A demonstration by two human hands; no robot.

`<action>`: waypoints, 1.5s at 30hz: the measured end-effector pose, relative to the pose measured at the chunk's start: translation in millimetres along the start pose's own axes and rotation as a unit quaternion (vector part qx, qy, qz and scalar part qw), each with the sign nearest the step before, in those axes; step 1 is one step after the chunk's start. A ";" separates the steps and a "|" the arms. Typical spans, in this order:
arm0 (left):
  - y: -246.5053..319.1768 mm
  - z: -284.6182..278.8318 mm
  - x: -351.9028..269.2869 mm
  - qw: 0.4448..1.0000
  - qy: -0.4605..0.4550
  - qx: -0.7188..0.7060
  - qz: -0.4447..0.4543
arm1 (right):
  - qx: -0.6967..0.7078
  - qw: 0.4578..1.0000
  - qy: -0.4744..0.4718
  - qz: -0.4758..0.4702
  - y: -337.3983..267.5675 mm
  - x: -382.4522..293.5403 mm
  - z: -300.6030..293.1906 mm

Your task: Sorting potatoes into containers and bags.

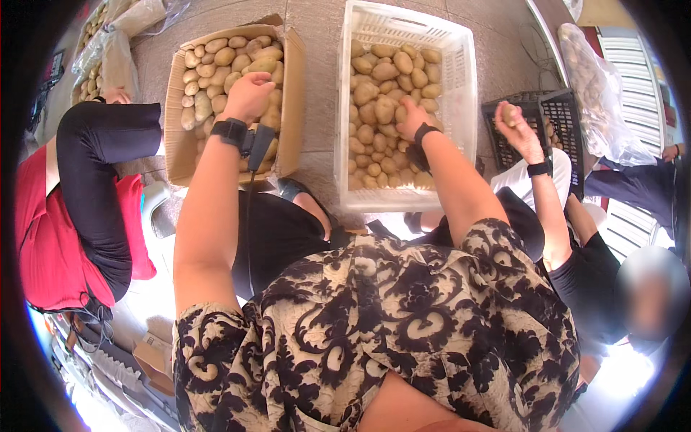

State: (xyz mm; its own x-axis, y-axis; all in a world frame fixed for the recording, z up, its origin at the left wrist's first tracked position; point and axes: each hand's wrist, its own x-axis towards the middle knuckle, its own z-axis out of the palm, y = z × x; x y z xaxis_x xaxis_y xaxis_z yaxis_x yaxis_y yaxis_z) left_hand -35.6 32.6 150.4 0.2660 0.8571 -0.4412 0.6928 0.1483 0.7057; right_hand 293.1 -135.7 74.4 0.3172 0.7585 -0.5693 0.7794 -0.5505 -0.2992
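Note:
Potatoes fill much of a cardboard box on the left and a white plastic crate on the right. My left hand is over the cardboard box, its fingers beside a large greenish-yellow potato; whether it grips that potato cannot be told. In the white crate, my right hand reaches down among the potatoes, fingers touching or close to one; its grip is partly hidden. Both wrists wear black straps, and a cable hangs from a device on the left one.
To the right, a co-worker's hand holds a potato near a black plastic crate. A clear bag of potatoes stands beyond. On the left are another person's bent leg and plastic bags around more potatoes.

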 end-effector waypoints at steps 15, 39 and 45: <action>26.4 25.0 -26.8 0.995 -0.082 -0.045 0.025 | 0.176 0.972 -0.156 -0.022 -19.4 -52.3 -27.2; -1.2 -5.5 -14.0 0.970 -0.044 -0.222 -0.085 | 0.189 0.956 -0.045 -0.219 -95.8 -90.6 -47.0; -35.8 -28.6 4.8 0.986 -0.013 0.045 -0.162 | 0.355 0.926 -0.119 -0.051 -32.7 -57.8 -20.1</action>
State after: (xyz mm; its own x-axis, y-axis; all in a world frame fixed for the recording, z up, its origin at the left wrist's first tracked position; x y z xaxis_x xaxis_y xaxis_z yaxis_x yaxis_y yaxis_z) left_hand -78.3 45.5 138.9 0.0380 0.7592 -0.6498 0.8002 0.3664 0.4748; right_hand 260.1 -154.5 132.5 0.0669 0.7674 -0.6377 0.2194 -0.6348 -0.7409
